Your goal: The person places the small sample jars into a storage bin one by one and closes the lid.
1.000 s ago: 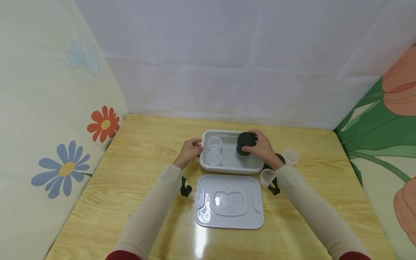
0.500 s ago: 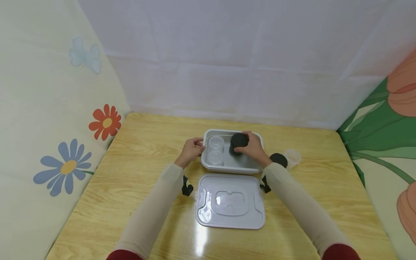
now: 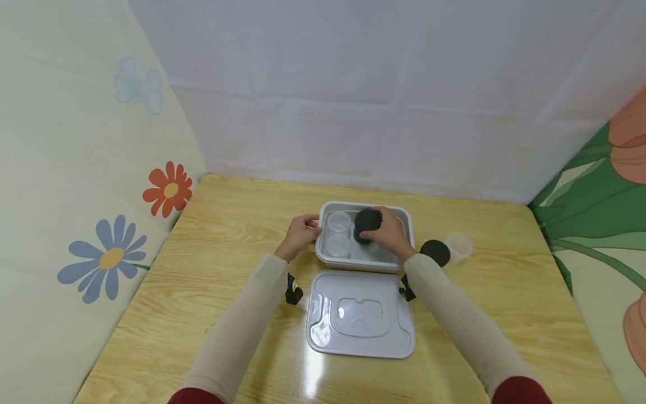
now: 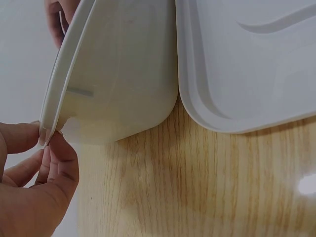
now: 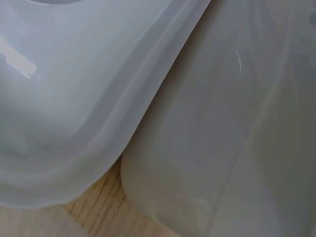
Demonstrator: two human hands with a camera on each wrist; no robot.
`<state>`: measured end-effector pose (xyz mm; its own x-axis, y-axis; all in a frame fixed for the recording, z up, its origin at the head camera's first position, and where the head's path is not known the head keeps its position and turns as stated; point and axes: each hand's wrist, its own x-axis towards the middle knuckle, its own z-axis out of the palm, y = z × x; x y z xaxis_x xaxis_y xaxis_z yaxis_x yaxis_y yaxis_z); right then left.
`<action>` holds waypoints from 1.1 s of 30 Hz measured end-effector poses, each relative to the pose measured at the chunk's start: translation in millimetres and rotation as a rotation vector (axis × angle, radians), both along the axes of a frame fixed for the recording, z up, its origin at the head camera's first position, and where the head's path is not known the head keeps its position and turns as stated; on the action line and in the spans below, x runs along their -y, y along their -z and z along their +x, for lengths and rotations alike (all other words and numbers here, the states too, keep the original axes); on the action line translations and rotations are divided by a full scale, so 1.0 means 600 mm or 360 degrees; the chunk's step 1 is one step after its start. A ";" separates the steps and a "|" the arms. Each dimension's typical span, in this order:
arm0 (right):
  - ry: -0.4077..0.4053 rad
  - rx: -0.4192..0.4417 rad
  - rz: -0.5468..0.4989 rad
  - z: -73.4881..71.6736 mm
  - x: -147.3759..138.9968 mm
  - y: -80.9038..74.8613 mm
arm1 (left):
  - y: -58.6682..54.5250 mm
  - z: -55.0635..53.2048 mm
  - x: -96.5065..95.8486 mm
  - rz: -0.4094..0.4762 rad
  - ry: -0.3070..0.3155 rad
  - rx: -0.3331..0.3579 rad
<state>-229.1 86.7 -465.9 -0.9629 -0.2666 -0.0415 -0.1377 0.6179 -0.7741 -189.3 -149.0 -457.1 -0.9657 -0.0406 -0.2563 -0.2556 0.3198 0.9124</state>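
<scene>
A white rectangular plastic box (image 3: 383, 262) stands on the table with its top uncovered. My left hand (image 3: 299, 234) pinches its left rim between thumb and fingers, as the left wrist view shows close up (image 4: 39, 182). Two clear round cups, a back one (image 3: 339, 221) and a front one (image 3: 337, 246), sit along the box's left side. Inside the box, just right of them, my right hand (image 3: 391, 231) grips a black round cup (image 3: 367, 221) from its right side. The right hand is out of sight in the right wrist view, where the box wall (image 5: 197, 148) fills much of the picture.
A pale flat lid (image 3: 360, 342) lies directly in front of the box. To the right of the box are another black round cup (image 3: 435, 252) and a clear cup (image 3: 459, 246). A white cloth (image 3: 313, 134) hangs behind the wooden table (image 3: 242, 207).
My right hand has moved left inside the box with the black cup, bringing it beside the clear cups. The left hand keeps its hold on the rim.
</scene>
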 end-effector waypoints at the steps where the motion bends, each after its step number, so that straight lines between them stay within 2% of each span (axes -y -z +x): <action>1: -0.0003 -0.0006 -0.0005 0.001 0.000 -0.001 | 0.000 -0.001 0.000 0.0000 0.0002 -0.0001; 10: -0.0013 -0.0049 -0.0092 0.003 0.000 0.004 | -0.004 -0.003 -0.006 -0.0009 0.0012 0.0010; 17: -0.0027 -0.0041 -0.0091 0.009 -0.001 0.001 | -0.003 0.000 -0.008 0.0006 0.0005 0.0014; 24: -0.0040 0.0002 -0.0066 0.010 -0.003 -0.001 | -0.004 0.002 -0.007 0.0014 0.0017 0.0014; 33: -0.0065 0.0043 -0.0172 0.014 -0.020 -0.013 | 0.000 0.001 0.000 -0.0007 0.0009 -0.0024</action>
<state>-220.5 98.7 -458.0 -0.9502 -0.3096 -0.0363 -0.1390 0.5250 -0.8397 -188.5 -149.2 -456.9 -0.9698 -0.0362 -0.2414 -0.2398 0.3252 0.9147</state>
